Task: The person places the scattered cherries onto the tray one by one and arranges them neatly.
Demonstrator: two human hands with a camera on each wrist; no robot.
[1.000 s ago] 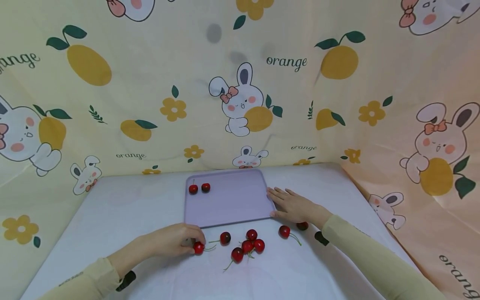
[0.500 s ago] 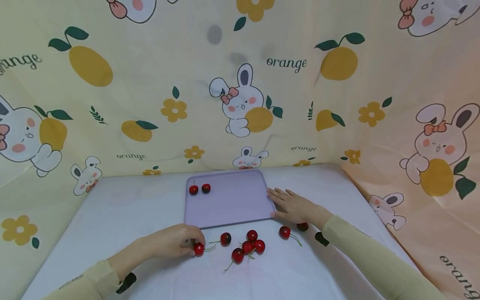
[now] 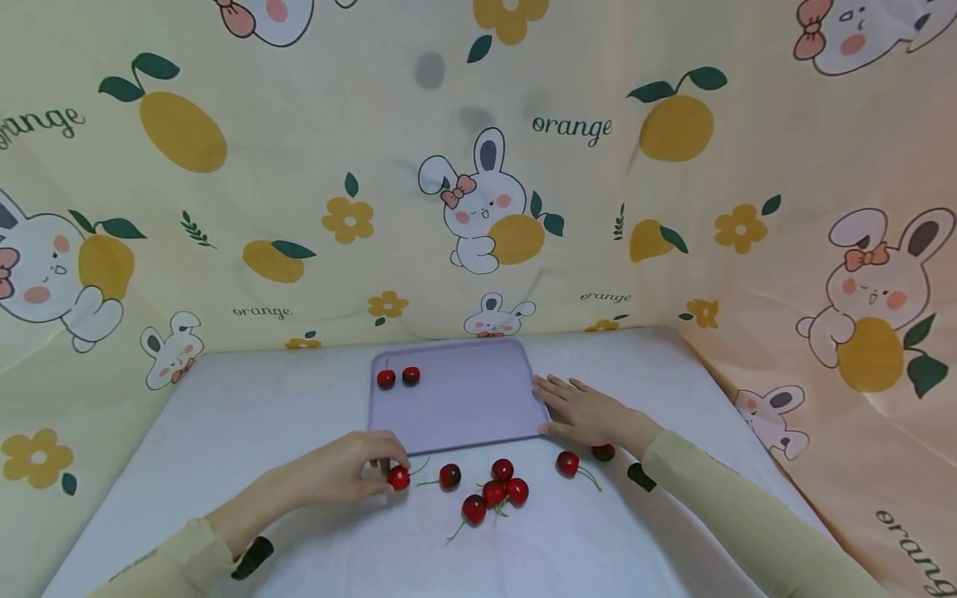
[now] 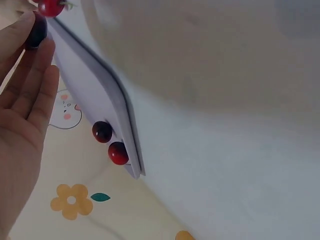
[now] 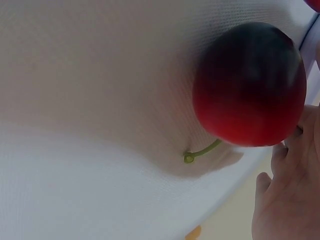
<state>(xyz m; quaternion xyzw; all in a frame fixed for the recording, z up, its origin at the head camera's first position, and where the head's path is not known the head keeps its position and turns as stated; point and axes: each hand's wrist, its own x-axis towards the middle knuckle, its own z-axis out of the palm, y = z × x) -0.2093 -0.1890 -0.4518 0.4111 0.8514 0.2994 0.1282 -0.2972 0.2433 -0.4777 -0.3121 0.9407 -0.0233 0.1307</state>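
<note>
My left hand [image 3: 347, 468] pinches a dark red cherry [image 3: 399, 477] between thumb and fingers, just in front of the lilac tray [image 3: 456, 407]. In the left wrist view this held cherry [image 4: 36, 31] looks nearly black. Two cherries, one of them [image 3: 385, 379] with its stem up, lie in the tray's back left corner. My right hand [image 3: 586, 411] rests with straight fingers against the tray's right edge. Beneath that wrist lies a cherry [image 3: 602, 452], large in the right wrist view, where the cherry [image 5: 250, 85] shows a short green stem.
Several loose cherries lie before the tray: a single cherry [image 3: 449, 476] near the left hand, a cluster around one cherry [image 3: 494, 492], and another cherry [image 3: 567, 463] to the right. A white cloth [image 3: 299, 548] covers the table; a printed curtain [image 3: 374, 124] hangs behind.
My left hand has lifted the cherry slightly up and toward the tray, its stem now tilting upward. The right hand has stayed at the tray's edge.
</note>
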